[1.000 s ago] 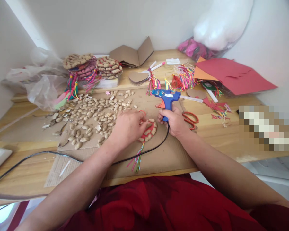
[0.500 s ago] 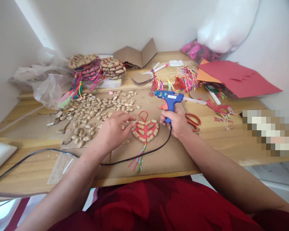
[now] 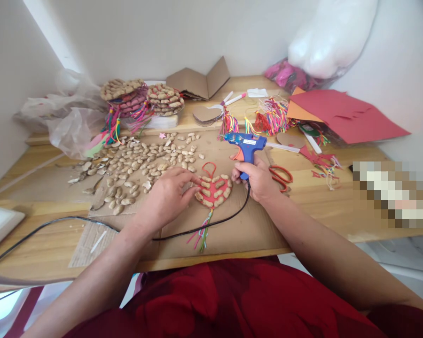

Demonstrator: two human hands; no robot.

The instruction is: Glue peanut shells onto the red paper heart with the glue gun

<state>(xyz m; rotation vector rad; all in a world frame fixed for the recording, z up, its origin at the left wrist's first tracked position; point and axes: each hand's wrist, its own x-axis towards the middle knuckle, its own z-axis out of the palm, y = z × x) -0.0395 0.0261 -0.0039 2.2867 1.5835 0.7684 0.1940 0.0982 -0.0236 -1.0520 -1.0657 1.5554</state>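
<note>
I see pale walls (image 3: 246, 37) around the wooden counter (image 3: 324, 206). Over the cardboard (image 3: 254, 234), my right hand (image 3: 256, 180) grips the glue gun (image 3: 247, 146); my left hand (image 3: 166, 193), fingers apart, reaches the peanut heart (image 3: 212, 191).

Blue glue gun (image 3: 246, 145) with orange trigger; plain red heart (image 3: 214, 197); multicoloured tassel (image 3: 204, 232).

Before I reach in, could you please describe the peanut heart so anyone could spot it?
Find the cardboard sheet on the wooden table, then look between the left hand and the right hand. The heart there is red and dotted with peanuts; unlike the bare brown heart farther back, it has a red loop above and a tassel below.
</note>
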